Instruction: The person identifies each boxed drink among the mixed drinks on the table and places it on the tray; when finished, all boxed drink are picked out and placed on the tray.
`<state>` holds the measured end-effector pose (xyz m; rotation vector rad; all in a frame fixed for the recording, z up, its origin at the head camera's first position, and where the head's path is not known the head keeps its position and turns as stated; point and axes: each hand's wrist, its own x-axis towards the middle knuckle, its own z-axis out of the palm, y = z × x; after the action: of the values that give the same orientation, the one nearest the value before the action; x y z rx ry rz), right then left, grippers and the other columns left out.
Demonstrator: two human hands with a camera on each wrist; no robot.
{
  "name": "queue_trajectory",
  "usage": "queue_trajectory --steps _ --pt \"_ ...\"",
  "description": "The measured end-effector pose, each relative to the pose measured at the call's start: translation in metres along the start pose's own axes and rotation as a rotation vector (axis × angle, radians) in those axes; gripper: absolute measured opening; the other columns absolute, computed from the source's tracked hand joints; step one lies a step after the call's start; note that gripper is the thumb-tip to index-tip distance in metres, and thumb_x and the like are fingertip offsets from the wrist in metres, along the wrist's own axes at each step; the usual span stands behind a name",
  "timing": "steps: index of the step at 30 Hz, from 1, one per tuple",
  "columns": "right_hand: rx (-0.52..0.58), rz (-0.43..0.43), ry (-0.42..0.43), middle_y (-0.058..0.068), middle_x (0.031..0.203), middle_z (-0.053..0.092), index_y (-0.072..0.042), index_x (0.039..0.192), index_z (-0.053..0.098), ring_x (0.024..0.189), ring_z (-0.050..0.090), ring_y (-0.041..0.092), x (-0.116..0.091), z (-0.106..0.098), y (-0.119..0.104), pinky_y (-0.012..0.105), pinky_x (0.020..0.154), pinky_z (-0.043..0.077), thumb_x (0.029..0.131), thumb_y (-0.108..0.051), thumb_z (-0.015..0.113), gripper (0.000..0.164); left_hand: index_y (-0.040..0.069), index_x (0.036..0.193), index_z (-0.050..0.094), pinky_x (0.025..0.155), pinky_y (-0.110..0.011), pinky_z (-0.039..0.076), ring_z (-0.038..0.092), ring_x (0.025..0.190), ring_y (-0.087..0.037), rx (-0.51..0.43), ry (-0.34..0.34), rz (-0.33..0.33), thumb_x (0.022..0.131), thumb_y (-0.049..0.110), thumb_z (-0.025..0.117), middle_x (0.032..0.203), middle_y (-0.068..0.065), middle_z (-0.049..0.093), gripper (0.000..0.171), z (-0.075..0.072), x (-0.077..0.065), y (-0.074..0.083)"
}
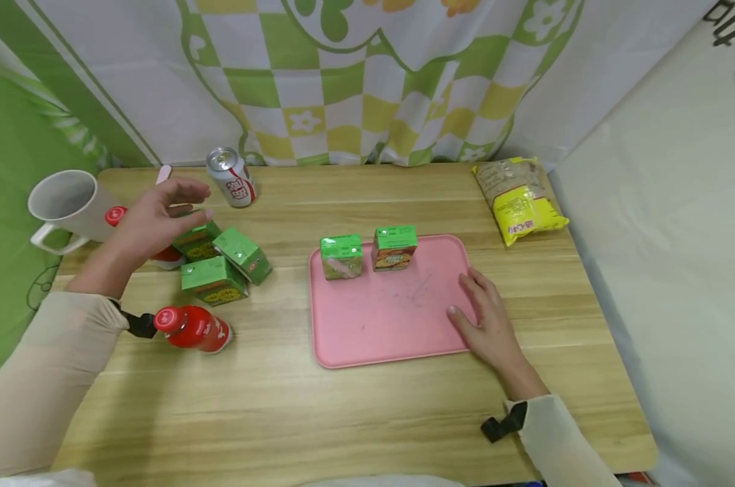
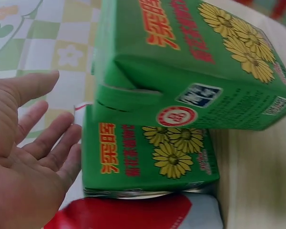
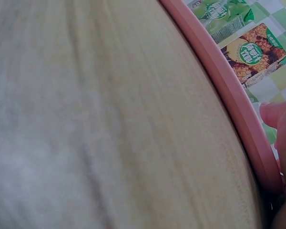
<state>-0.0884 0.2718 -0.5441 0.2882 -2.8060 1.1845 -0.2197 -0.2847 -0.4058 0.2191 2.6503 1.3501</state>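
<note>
My left hand [image 1: 151,220] hovers with fingers spread over a green drink carton [image 1: 198,240], holding nothing. In the left wrist view its palm faces two cartons with yellow flowers, the upper carton [image 2: 195,62] in front of the lower carton [image 2: 148,155]. Beside them in the head view are another tilted carton [image 1: 243,253] and a carton lying nearer me [image 1: 215,281]. My right hand [image 1: 489,325] rests on the right rim of a pink tray [image 1: 386,331], thumb over its inside. On the tray's far side stand a green-topped carton [image 1: 341,257] and a pineapple-pictured carton [image 3: 255,52].
A red bottle [image 1: 197,329] stands near my left wrist; a second red-capped bottle [image 1: 115,215] is partly hidden behind my left hand. A white mug [image 1: 69,203] is at far left, a can [image 1: 232,177] at the back, a yellow bag [image 1: 520,203] at back right.
</note>
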Motion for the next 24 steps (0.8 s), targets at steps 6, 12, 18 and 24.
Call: queue_trajectory --steps 6,12,18,24 --pt "-0.004 0.011 -0.003 0.006 0.163 0.027 -0.010 0.153 0.044 0.147 0.026 0.037 0.000 0.000 0.000 0.067 0.111 0.024 0.096 -0.028 0.071 0.066 0.002 0.142 0.050 0.111 -0.059 0.031 0.043 0.135 -0.040 0.015 -0.010 -0.017 0.096 0.031 0.073 0.142 -0.020 0.051 0.059 0.002 -0.002 -0.006" --pt "-0.009 0.005 0.003 0.008 0.163 0.027 -0.009 0.153 0.044 0.146 0.026 0.038 0.000 -0.001 0.001 0.067 0.111 0.024 0.097 -0.026 0.070 0.065 0.001 0.142 0.049 0.111 -0.058 0.030 0.042 0.135 -0.040 0.036 -0.035 -0.006 0.095 0.022 0.075 0.142 -0.022 0.051 0.058 0.003 0.000 -0.009" --pt "0.002 -0.006 0.007 0.009 0.162 0.029 -0.008 0.152 0.045 0.145 0.028 0.039 0.000 -0.001 -0.002 0.067 0.110 0.025 0.096 -0.024 0.071 0.064 0.000 0.142 0.048 0.110 -0.059 0.030 0.040 0.137 -0.041 0.082 -0.081 -0.021 0.093 0.010 0.076 0.143 -0.024 0.050 0.058 0.001 -0.001 -0.007" --pt "0.011 -0.002 0.004 0.010 0.162 0.028 -0.007 0.153 0.044 0.146 0.027 0.038 0.000 -0.001 -0.001 0.067 0.111 0.024 0.097 -0.024 0.069 0.063 -0.003 0.143 0.046 0.108 -0.064 0.030 0.040 0.133 -0.049 0.203 -0.131 0.059 0.090 -0.005 0.070 0.140 -0.030 0.050 0.059 0.001 0.004 -0.014"
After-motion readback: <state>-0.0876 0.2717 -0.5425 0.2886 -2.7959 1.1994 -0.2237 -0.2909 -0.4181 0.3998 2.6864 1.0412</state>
